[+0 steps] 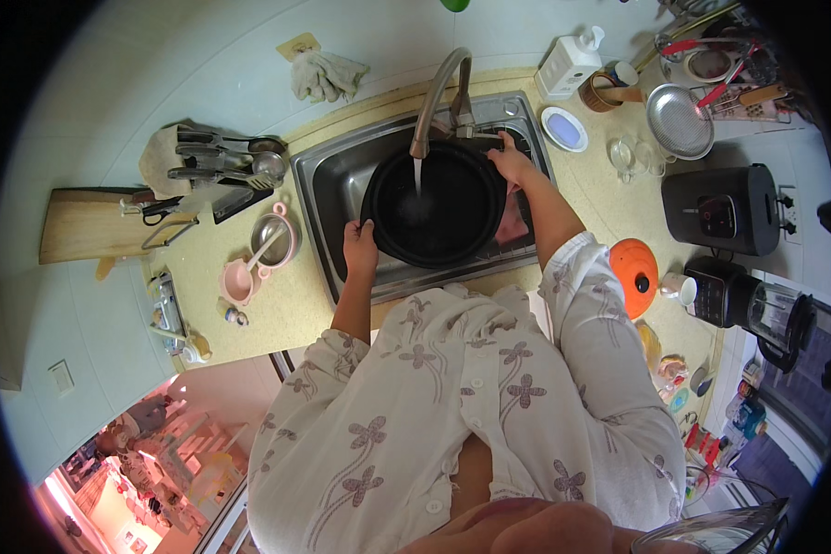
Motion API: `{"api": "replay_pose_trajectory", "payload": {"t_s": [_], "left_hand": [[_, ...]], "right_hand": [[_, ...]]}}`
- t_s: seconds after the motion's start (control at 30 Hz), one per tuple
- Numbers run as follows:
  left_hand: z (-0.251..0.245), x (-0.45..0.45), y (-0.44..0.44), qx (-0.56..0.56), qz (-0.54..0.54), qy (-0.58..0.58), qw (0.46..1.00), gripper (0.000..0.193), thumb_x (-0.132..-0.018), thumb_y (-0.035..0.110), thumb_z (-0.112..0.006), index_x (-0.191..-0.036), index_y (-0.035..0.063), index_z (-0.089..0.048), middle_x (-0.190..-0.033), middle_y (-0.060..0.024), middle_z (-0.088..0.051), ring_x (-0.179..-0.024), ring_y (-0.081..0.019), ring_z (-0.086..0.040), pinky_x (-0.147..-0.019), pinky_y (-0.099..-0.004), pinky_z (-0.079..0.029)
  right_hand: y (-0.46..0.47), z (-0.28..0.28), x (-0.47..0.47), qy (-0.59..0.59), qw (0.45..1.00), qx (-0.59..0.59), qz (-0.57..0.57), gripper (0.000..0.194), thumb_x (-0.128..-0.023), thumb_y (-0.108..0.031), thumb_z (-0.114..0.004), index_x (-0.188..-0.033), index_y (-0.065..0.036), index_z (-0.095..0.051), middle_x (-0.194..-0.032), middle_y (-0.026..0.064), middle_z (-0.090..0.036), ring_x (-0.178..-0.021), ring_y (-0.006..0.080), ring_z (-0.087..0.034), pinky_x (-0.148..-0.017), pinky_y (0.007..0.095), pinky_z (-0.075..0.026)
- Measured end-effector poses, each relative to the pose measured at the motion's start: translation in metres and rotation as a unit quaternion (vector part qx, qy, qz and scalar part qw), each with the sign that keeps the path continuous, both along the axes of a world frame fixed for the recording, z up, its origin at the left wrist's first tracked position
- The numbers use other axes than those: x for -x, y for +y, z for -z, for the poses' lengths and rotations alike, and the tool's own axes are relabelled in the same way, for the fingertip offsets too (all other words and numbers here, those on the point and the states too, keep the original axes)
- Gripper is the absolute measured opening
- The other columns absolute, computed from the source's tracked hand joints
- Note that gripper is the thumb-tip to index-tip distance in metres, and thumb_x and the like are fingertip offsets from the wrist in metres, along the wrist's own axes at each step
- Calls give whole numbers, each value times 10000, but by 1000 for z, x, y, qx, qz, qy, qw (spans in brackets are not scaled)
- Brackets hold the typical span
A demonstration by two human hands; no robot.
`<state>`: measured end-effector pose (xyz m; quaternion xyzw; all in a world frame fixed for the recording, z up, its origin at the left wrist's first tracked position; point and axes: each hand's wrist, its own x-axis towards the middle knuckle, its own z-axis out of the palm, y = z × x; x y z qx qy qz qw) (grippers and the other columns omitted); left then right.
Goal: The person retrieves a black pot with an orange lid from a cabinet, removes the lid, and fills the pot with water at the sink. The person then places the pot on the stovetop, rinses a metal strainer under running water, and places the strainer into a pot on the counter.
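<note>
A round black pot (450, 221) is in the stainless steel sink (343, 173). Water runs from the curved faucet (426, 118) into it, left of its middle. My left hand (360, 244) grips the pot's left edge, thumb on top. At its upper right edge, my right hand (514, 165) holds the pot, with one finger raised close to the faucet lever (483, 136); whether that finger touches the lever, I cannot tell. A wire rack (526, 244) and something pink (512, 220) show beneath the pot on the right.
Left of the sink are a utensil rack (225, 163), a steel bowl with pink rim (275, 239) and a small pink pan (239, 280). To the right stand a soap dish (564, 129), glass cups (633, 156), an orange lid (632, 277) and a black appliance (720, 210).
</note>
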<state>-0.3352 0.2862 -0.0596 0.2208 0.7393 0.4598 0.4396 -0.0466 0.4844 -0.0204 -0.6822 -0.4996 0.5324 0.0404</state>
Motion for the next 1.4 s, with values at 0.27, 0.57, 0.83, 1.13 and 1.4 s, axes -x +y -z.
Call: {"api": "replay_pose_trajectory", "payload": {"t_s": [0.27, 0.57, 0.83, 1.13, 1.4], "left_hand": [[1, 1, -1, -1, 1, 2, 1000, 163, -929, 189, -551, -920, 29, -522, -745, -9, -524, -663, -84, -466, -613, -250, -387], [5, 2, -1, 0, -4, -15, 1000, 132, -928, 167, -553, -903, 44, -514, -727, 6, -511, -642, -71, -447, -591, -238, -370], [-4, 0, 0, 7, -6, -15, 1000, 137, -927, 169, -552, -922, 36, -523, -746, -9, -528, -652, -81, -463, -599, -245, -387], [-1, -1, 0, -23, -20, -37, 999, 154, -932, 172, -555, -932, 20, -528, -752, -18, -545, -646, -87, -481, -598, -250, -396], [7, 1, 1, -12, -19, -28, 999, 141, -927, 164, -559, -910, 29, -522, -718, -6, -530, -620, -82, -465, -570, -250, -379]], "right_hand": [[2, 6, -1, -4, 1000, 4, 2, 741, -860, -310, -482, -1488, -259, -92, -1097, 250, -610, -603, 347, -653, -533, 462, -535], [3, 11, 0, -3, 1000, -2, 2, 743, -856, -317, -491, -1484, -263, -97, -1014, 232, -635, -533, 338, -630, -510, 459, -527], [1, 7, 0, 2, 1000, 4, 5, 753, -856, -328, -497, -1484, -256, -89, -987, 242, -638, -540, 346, -635, -507, 457, -528], [2, 13, -2, -3, 1000, -5, -5, 757, -854, -330, -499, -1486, -255, -89, -1069, 267, -613, -579, 344, -650, -518, 449, -539], [2, 8, 0, 8, 1000, 2, 1, 765, -861, -323, -491, -1493, -239, -70, -1112, 259, -605, -568, 333, -641, -510, 448, -534]]}}
